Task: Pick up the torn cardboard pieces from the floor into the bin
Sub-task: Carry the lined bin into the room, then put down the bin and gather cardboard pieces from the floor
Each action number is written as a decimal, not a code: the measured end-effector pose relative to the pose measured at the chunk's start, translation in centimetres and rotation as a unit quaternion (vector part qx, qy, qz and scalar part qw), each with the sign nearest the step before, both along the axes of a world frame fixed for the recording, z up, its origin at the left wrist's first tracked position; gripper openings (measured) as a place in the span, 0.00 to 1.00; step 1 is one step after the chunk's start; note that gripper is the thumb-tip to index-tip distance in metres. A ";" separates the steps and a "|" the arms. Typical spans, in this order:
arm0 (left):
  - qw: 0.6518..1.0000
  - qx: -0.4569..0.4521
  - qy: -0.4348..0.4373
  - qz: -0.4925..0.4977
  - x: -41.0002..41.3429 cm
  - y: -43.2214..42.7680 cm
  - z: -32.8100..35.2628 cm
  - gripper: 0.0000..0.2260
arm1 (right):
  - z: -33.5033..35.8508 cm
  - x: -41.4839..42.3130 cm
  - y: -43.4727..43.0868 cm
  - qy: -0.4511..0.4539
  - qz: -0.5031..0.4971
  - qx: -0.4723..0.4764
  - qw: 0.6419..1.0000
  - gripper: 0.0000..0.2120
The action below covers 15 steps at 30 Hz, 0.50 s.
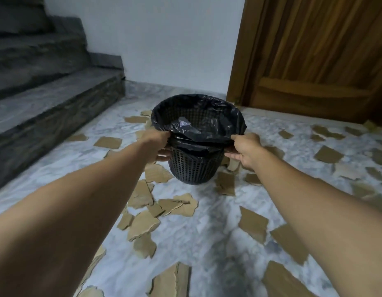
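A black mesh bin [195,168] lined with a black plastic bag [198,116] stands on the marble floor in the middle of the view. My left hand [155,144] grips the bin's near left rim over the bag. On the near right rim, my right hand [245,150] grips the same way. Several torn brown cardboard pieces [143,224] lie scattered on the floor all around the bin, in front [253,222] and to the right [328,154]. The bag's inside looks empty of cardboard.
Dark stone stairs [53,97] rise on the left. A brown wooden door [314,61] stands at the back right, with a white wall [164,39] between them. The marble floor [207,243] is littered with cardboard.
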<state>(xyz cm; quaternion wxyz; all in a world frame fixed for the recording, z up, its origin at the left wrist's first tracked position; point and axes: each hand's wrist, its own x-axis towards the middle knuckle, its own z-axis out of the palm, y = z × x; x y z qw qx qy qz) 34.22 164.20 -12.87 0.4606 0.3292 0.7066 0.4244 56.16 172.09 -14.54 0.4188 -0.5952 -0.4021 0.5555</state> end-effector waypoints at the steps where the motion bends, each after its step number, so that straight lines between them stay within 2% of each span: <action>1: 1.000 -0.005 0.005 -0.015 0.2 -0.4 0.2 0.11 | 0.0 -0.1 -0.6 0.004 0.000 0.006 1.000 0.08; 5: 0.997 -0.024 0.007 -0.073 1.5 -3.0 2.0 0.10 | 0.8 -0.4 -3.0 0.022 0.012 0.022 0.999 0.14; 9: 0.996 0.005 0.044 -0.078 3.5 -5.6 2.4 0.07 | 1.5 0.1 -5.8 0.010 0.027 0.043 0.999 0.11; 11: 0.995 0.016 0.062 -0.079 4.9 -7.2 1.6 0.08 | 1.4 0.6 -8.2 0.009 0.027 0.045 0.999 0.13; 13: 0.987 0.009 0.116 -0.110 6.9 -8.9 0.2 0.11 | 0.6 1.4 -10.5 0.010 0.036 0.038 0.999 0.14; 15: 0.965 -0.005 0.201 -0.171 9.2 -11.4 -2.0 0.15 | -0.9 2.4 -13.1 -0.017 0.054 0.019 0.998 0.23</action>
